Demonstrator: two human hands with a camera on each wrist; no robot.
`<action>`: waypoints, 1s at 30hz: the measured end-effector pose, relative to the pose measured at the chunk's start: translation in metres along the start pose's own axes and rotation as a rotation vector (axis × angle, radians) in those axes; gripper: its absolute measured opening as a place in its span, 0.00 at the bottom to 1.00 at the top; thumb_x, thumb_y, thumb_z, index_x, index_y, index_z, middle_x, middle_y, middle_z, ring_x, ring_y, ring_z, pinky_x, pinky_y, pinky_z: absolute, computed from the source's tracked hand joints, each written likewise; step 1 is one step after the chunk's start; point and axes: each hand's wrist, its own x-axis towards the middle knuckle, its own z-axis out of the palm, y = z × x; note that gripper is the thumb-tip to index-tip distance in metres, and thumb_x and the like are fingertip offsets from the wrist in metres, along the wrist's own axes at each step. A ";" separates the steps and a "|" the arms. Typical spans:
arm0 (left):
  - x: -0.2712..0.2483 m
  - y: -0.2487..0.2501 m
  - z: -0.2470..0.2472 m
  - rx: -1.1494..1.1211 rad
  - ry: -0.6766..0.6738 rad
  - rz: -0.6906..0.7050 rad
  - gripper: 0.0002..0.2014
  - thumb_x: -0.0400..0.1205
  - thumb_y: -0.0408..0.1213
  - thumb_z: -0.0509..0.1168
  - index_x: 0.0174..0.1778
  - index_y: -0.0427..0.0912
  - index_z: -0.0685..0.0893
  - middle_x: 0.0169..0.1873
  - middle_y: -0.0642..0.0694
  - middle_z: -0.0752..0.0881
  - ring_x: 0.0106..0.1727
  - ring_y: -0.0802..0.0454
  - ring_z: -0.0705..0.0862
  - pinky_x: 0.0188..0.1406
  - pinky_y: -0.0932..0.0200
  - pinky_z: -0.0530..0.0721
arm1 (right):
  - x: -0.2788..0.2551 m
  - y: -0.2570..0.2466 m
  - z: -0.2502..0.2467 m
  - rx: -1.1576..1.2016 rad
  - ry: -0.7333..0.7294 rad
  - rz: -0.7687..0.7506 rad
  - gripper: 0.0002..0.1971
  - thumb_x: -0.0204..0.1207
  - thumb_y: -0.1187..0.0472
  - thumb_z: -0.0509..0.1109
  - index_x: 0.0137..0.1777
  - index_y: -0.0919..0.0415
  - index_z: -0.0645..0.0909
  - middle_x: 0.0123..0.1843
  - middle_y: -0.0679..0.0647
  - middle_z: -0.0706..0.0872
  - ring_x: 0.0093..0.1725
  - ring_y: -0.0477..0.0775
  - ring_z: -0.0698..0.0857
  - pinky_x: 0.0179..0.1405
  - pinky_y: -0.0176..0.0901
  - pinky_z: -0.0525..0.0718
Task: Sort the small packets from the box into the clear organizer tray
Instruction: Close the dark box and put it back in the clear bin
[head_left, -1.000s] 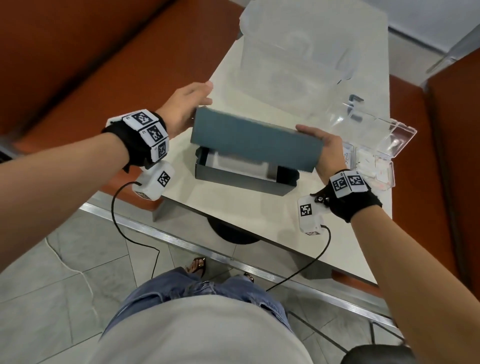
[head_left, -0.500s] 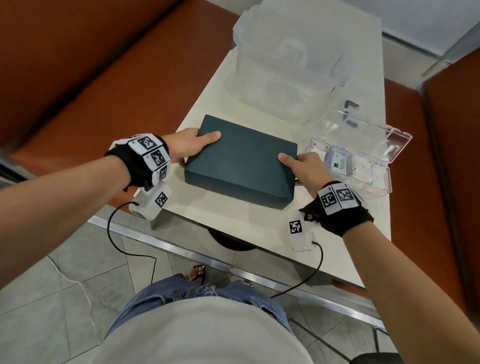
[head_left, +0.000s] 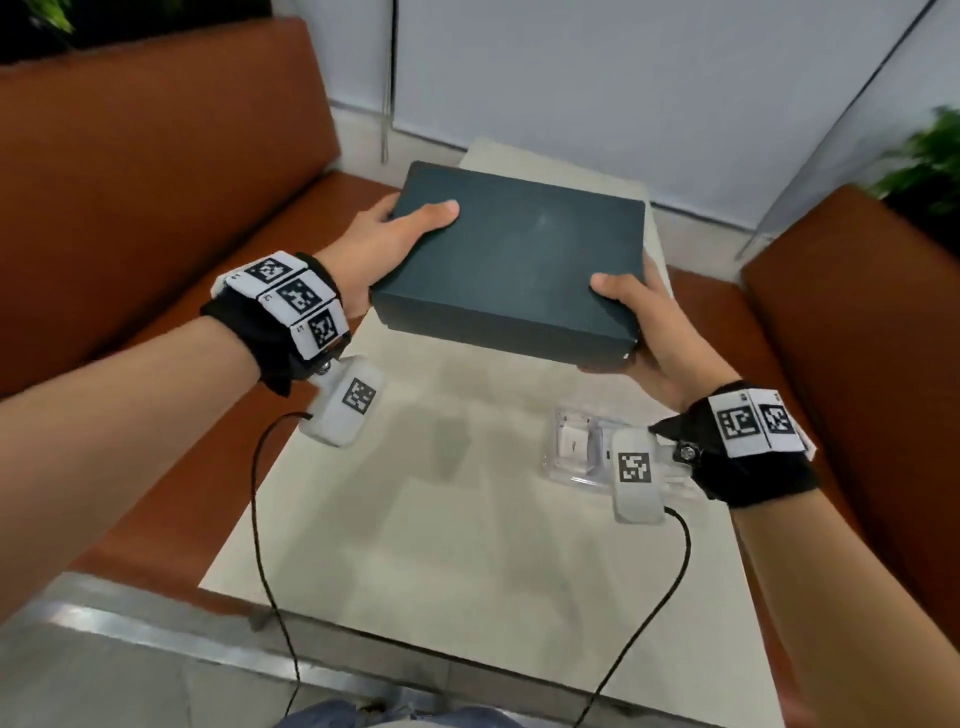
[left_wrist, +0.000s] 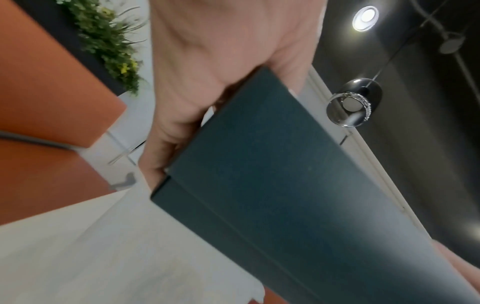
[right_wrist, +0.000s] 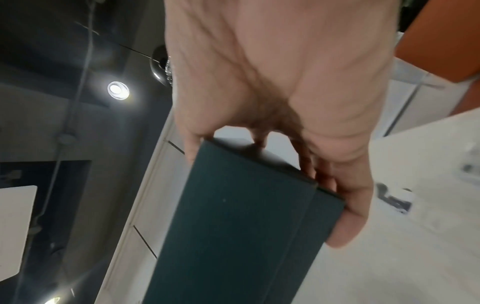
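Observation:
A dark teal lidded box (head_left: 511, 260) hangs in the air above the pale table (head_left: 441, 545), its lid on. My left hand (head_left: 395, 234) grips its left end, thumb on the lid and fingers underneath. My right hand (head_left: 631, 322) grips the near right corner the same way. The wrist views show the box (left_wrist: 272, 195) (right_wrist: 246, 216) clamped between thumb and fingers of the left hand (left_wrist: 207, 82) and the right hand (right_wrist: 285, 102). The clear organizer tray (head_left: 576, 447) lies on the table under my right wrist, with a white packet (head_left: 571, 441) in one compartment; most of it is hidden.
Orange bench seats (head_left: 156, 171) flank the table on the left and right (head_left: 852, 312). A white wall stands behind the table's far end. Cables from the wrist cameras hang over the table's near edge. Green plants (head_left: 930, 156) show at the upper corners.
The lid went down onto the box, then both hands lifted the shut box off the table and raised it away from me. The view tilted upward.

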 end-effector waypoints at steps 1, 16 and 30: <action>0.009 0.009 0.006 0.005 -0.005 0.001 0.26 0.68 0.56 0.79 0.61 0.54 0.84 0.49 0.50 0.92 0.47 0.49 0.92 0.41 0.50 0.90 | 0.006 -0.008 -0.003 -0.001 0.032 -0.022 0.28 0.70 0.48 0.72 0.70 0.31 0.70 0.65 0.45 0.85 0.61 0.61 0.84 0.39 0.58 0.86; 0.124 0.049 0.038 0.201 0.087 -0.048 0.13 0.85 0.47 0.59 0.50 0.42 0.82 0.52 0.41 0.86 0.48 0.43 0.84 0.55 0.44 0.81 | 0.105 -0.062 -0.037 -0.064 0.289 0.081 0.20 0.75 0.48 0.69 0.66 0.47 0.72 0.55 0.51 0.83 0.52 0.57 0.83 0.35 0.50 0.84; 0.141 -0.020 0.005 1.041 0.220 -0.132 0.17 0.87 0.29 0.59 0.71 0.28 0.76 0.67 0.31 0.80 0.67 0.33 0.81 0.65 0.48 0.80 | 0.162 -0.001 0.017 -0.383 0.366 0.155 0.42 0.72 0.45 0.74 0.81 0.57 0.59 0.71 0.58 0.77 0.66 0.64 0.80 0.65 0.57 0.81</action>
